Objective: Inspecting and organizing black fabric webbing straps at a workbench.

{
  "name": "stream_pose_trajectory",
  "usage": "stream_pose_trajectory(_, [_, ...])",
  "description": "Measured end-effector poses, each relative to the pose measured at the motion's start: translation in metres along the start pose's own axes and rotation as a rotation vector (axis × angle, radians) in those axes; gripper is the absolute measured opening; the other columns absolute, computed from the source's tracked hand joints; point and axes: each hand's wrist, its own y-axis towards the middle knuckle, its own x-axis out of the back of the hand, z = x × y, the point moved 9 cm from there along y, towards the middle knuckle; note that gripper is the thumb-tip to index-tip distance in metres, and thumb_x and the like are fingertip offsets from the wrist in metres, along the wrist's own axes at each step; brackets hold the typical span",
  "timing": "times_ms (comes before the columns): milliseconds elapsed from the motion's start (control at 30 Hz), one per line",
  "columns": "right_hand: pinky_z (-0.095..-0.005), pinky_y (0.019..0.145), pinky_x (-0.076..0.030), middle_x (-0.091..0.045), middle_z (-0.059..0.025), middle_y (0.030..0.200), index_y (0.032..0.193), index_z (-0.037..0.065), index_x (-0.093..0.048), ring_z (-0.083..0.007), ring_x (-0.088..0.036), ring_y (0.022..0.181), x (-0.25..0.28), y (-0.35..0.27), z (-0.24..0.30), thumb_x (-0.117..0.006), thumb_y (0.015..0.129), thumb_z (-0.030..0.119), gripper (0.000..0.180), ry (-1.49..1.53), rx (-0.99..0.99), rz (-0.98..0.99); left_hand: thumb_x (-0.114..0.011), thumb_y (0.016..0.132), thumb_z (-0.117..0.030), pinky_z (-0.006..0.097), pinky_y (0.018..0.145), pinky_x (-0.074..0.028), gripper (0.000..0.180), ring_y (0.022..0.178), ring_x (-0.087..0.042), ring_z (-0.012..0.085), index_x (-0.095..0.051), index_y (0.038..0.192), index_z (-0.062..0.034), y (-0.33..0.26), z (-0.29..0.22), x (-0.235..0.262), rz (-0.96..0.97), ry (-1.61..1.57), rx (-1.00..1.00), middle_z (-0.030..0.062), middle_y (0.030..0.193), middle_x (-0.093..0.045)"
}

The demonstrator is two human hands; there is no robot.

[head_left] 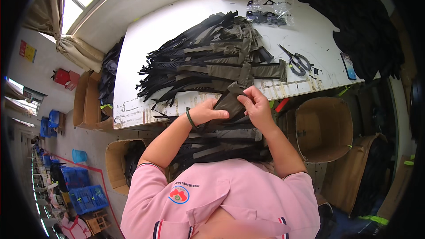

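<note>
Just off the table's near edge, both hands hold one dark olive fabric piece (231, 104). My left hand (207, 111), with a dark bracelet at its wrist, grips its left side, thumb lying on top. My right hand (257, 106) pinches its upper right edge between thumb and fingers. Beyond them a large pile of similar strips (195, 57), olive fabric with black mesh ends, spreads over the white table (139, 40). More such strips (221, 138) lie below my hands, across my lap.
Black-handled scissors (299, 63) and a phone (348, 66) lie right on the table. A clear plastic bag (269, 9) sits at the back, near heaped black fabric (354, 17). Cardboard boxes (325, 128) stand at right; another box (116, 161) is at left.
</note>
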Motion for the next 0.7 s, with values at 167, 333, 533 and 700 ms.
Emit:
stream_pose_trajectory(167, [-0.023,0.051,-0.031,-0.045,0.0034,0.062,0.086,0.002,-0.052,-0.0031,-0.036,0.06,0.074,-0.03,0.006,-0.067,0.09,0.012,0.018,-0.153,-0.021,-0.244,-0.076,0.083,-0.027,0.029,0.073,-0.049,0.039,0.079,-0.059,0.0099,-0.065,0.104,0.0033,-0.053,0.046,0.02,0.2,0.418,0.263,0.0029,0.088,-0.069])
stream_pose_trajectory(333, [-0.0439,0.058,-0.046,-0.061,-0.0184,0.069,0.088,0.001,-0.05,-0.0367,-0.06,0.064,0.061,-0.11,-0.077,-0.067,0.087,0.028,0.032,-0.758,-0.287,0.181,-0.069,0.083,-0.048,0.037,0.068,-0.05,0.05,0.075,-0.063,0.0292,-0.065,0.091,0.0006,-0.076,0.057,-0.006,0.591,1.061,0.318,0.0147,0.078,-0.066])
stream_pose_trajectory(533, [-0.0513,0.069,-0.049,-0.065,-0.0231,0.079,0.092,0.002,-0.049,-0.0434,-0.063,0.079,0.061,-0.13,-0.096,-0.063,0.087,0.041,0.041,-0.923,-0.413,0.226,-0.072,0.079,-0.029,0.041,0.089,-0.042,0.041,0.109,-0.052,0.0318,-0.061,0.111,-0.0069,0.041,-0.044,0.029,-0.376,1.303,-0.484,0.0123,0.114,-0.057])
stream_pose_trajectory(700, [-0.046,0.068,-0.049,-0.067,-0.0148,0.079,0.094,0.006,-0.053,-0.0368,-0.065,0.08,0.074,-0.098,-0.058,-0.067,0.083,0.045,0.043,-0.957,-0.372,0.197,-0.075,0.073,-0.023,0.046,0.095,-0.035,0.045,0.114,-0.047,0.0298,-0.06,0.113,-0.0108,0.1,-0.051,0.061,-0.69,1.519,-0.491,0.0088,0.115,-0.052])
